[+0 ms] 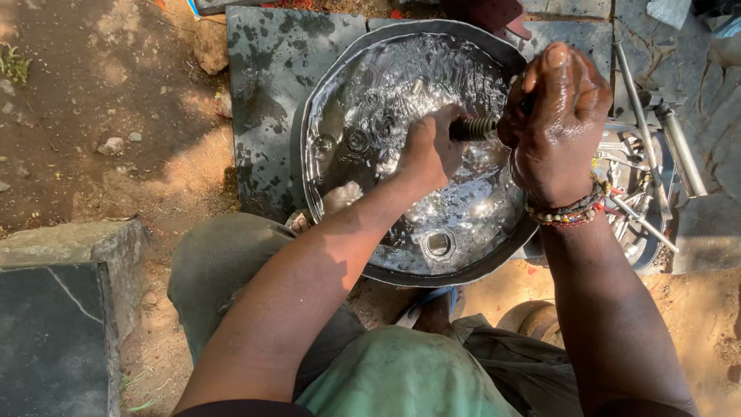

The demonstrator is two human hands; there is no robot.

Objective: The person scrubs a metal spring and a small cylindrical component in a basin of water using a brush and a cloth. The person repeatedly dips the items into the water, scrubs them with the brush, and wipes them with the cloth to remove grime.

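A wide round metal basin (332,100) full of clear liquid stands on a dark wet stone slab (266,69). Over the basin my left hand (427,150) grips one end of a dark threaded or coiled metal part (474,127). My right hand (557,116), wet and wearing bead bracelets at the wrist, closes on the part's other end, which it hides. Small metal pieces, a ring (438,244) and round washers (356,141), lie under the liquid on the basin bottom.
Shiny metal rods and machine parts (644,147) lie right of the basin. Bare dirt with stones spreads to the left, and a dark stone block (54,332) sits at the lower left. My knees in green-grey trousers (224,270) fill the foreground.
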